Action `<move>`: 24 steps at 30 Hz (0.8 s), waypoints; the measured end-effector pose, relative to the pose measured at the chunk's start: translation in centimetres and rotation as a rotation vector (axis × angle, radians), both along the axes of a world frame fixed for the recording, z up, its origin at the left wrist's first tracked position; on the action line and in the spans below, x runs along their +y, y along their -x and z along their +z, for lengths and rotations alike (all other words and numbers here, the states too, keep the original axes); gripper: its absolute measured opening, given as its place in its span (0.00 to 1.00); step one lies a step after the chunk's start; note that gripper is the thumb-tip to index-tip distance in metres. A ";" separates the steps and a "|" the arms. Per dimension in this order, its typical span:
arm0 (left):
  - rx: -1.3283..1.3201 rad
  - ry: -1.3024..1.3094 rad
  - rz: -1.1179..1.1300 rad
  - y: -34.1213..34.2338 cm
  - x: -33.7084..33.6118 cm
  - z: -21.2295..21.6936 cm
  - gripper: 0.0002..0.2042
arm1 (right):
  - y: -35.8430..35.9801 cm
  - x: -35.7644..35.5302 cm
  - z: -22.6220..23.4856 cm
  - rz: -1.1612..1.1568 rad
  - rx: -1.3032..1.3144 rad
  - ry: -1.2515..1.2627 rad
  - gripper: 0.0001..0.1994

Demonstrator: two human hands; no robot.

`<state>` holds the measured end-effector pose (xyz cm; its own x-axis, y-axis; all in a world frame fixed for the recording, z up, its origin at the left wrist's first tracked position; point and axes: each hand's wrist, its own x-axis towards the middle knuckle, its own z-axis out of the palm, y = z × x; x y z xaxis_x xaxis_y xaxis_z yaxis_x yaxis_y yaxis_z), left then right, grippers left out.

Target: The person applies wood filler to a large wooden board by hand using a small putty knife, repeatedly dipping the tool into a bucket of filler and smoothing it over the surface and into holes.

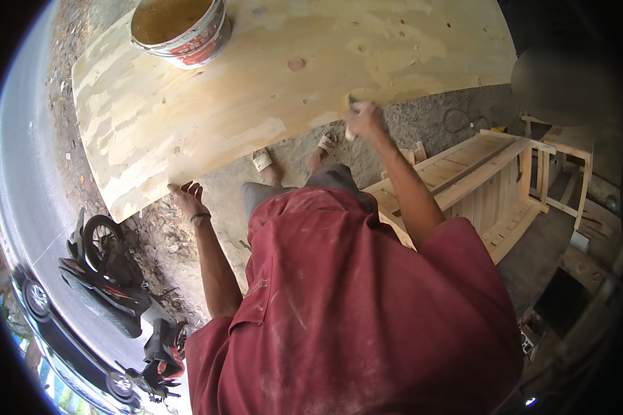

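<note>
A wide, pale plywood panel (256,90) lies in front of me, patched with lighter dry areas and darker wet-looking ones. My right hand (367,123) is closed around a paintbrush (354,104) at the panel's near edge, right of the middle. Motion smears the brush, so its bristles are not sharp. Beside the near left edge of the panel is my left hand (189,199), fingers apart and nothing in it; whether the fingertips touch the wood I cannot tell. On the panel's far left stands a white and red bucket (199,47) with brownish contents.
A slatted wooden frame (477,173) stands close on my right, with another wooden frame (580,166) beyond it. My sandalled feet (262,160) are on dusty ground below the panel edge. To the left are a motorcycle (118,277), a road (31,173) and a dark car (69,339).
</note>
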<state>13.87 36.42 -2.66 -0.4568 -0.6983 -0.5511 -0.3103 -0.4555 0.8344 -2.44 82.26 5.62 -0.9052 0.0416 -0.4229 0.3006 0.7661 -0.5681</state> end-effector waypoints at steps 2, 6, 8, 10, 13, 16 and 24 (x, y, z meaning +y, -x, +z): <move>0.006 -0.023 -0.039 -0.8 -1.1 -0.2 0.28 | -1.9 -2.7 1.0 0.264 0.060 -0.112 0.21; 0.089 -0.187 -0.029 -1.3 -1.7 -0.5 0.29 | 0.0 -2.9 2.2 -0.045 0.080 0.050 0.27; 0.064 -0.191 -0.056 -1.0 -1.7 0.5 0.29 | -2.8 -3.1 -2.7 0.082 0.184 0.004 0.27; 0.057 -0.184 -0.062 -1.9 -2.2 0.6 0.28 | -5.0 -5.5 -0.6 0.265 0.084 -0.153 0.27; 0.075 -0.182 -0.179 -1.8 -2.7 0.6 0.28 | -3.1 -2.9 -1.6 0.087 0.233 -0.011 0.28; 0.091 -0.170 -0.234 -2.2 -3.1 0.4 0.28 | -4.4 -5.1 -0.1 0.043 0.099 -0.074 0.28; 0.110 -0.171 -0.191 -1.7 -2.2 1.0 0.27 | -5.9 -9.5 -2.1 0.155 0.204 0.065 0.26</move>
